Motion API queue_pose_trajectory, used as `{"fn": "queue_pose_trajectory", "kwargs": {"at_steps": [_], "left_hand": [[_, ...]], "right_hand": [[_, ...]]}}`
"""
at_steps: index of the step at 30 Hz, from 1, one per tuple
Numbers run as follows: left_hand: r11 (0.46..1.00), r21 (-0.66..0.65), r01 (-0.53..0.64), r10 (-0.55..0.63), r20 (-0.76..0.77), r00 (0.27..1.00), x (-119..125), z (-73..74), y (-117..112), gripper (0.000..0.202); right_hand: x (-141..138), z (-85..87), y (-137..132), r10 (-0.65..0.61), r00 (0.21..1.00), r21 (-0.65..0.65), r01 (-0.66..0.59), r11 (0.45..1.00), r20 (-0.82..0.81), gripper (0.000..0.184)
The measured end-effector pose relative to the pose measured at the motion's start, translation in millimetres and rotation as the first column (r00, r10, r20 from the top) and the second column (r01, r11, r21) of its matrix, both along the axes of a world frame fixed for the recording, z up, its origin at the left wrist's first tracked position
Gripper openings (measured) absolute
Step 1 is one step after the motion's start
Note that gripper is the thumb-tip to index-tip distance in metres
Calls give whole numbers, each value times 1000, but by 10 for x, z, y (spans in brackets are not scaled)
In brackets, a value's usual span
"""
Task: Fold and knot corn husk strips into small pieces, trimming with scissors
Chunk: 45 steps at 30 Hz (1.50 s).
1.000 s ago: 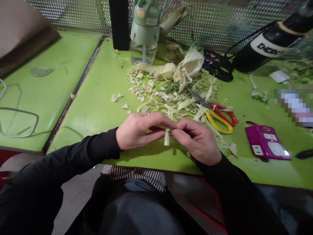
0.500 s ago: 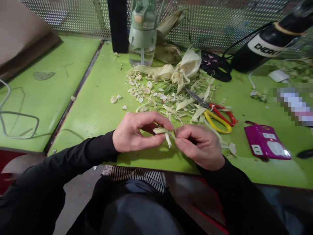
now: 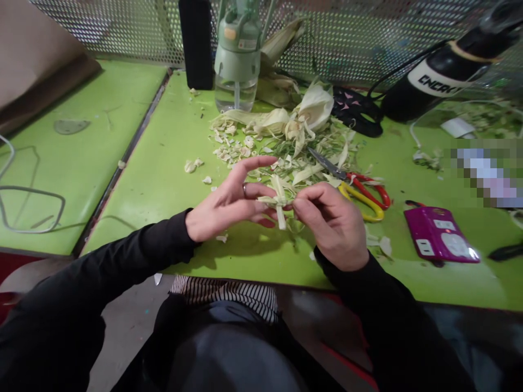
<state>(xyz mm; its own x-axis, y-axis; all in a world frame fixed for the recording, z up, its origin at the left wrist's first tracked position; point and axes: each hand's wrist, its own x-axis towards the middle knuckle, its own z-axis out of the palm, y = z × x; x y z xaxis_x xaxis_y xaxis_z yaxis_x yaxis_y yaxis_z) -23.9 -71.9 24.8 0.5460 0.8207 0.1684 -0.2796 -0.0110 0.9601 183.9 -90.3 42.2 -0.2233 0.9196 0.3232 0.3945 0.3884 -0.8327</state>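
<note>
Green table point(image 3: 155, 163) meets mesh point(image 3: 343, 49) — spread left hand point(image 3: 223, 207) and pinching right hand point(image 3: 335, 228) hold husk point(image 3: 281, 216).

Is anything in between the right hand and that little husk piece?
No, nothing that shows: the right hand pinches at the right side of the little husk piece, and the left hand holds it from the other side.

The left hand point(image 3: 231, 204), 1 finger raised, and the right hand point(image 3: 335, 226), fingers pinched, hold a small cross of pale strips point(image 3: 280, 211) above a green table point(image 3: 143, 196). Scissors point(image 3: 342, 173) with 1 red and 1 yellow handle lie beside husk scraps point(image 3: 304, 175), a purple power socket point(image 3: 435, 226) to their right
</note>
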Motion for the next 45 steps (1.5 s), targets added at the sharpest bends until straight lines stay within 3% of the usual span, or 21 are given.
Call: {"fn": "queue_pose_trajectory", "kwargs": {"at_steps": [3, 5, 12, 15, 17, 20, 23, 29, 33, 36, 40, 45], "left_hand": [[954, -293, 62, -35, 97, 995, 4, 5, 45, 45], [903, -415, 106, -63, 115, 991, 8, 9, 65, 39], [781, -570, 255, -199, 160, 967, 39, -32, 66, 24], [772, -557, 307, -262, 162, 951, 68, -63, 48, 21], [808, -515, 286, -247, 144, 958, 87, -75, 38, 18], [886, -454, 96, -54, 104, 993, 104, -82, 31, 14], [923, -374, -92, 129, 75, 989, 108, -92, 37, 14], [991, -15, -135, 134, -67, 989, 110, -177, 77, 34], [964, 195, -181, 231, -277, 933, 92, -218, 89, 38], [905, 396, -155, 322, -401, 858, 61, -181, 84, 40], [798, 601, -48, 379, -437, 815, 21, -89, 86, 36], [733, 680, 9, 380, -421, 824, 16, -54, 91, 33]], "right_hand": [[8, -10, 22, -30, 1000, 5, 30, 1000, 7, 20], [13, -17, 34, -20, 999, 9, 20, 1000, 37, 19], [-10, -57, 42, 47, 998, 31, -48, 998, 30, 12], [-16, -86, 43, 52, 997, 67, -56, 996, 64, 12], [-13, -94, 45, -34, 999, 82, 32, 996, 35, 16], [-15, -85, 46, -149, 989, 53, 148, 988, 13, 33], [-45, -85, 45, -56, 981, 36, 51, 998, 188, 41], [-108, -132, 21, -17, 950, 47, 3, 999, 311, 35], [-118, -119, 9, -4, 951, 19, -2, 1000, 309, 31], [-115, -114, 13, 42, 956, -15, -39, 999, 291, 30], [-97, -96, 0, 75, 970, -44, -67, 997, 232, 29], [-101, -48, -41, 84, 981, -98, -68, 993, 175, 30]]}}
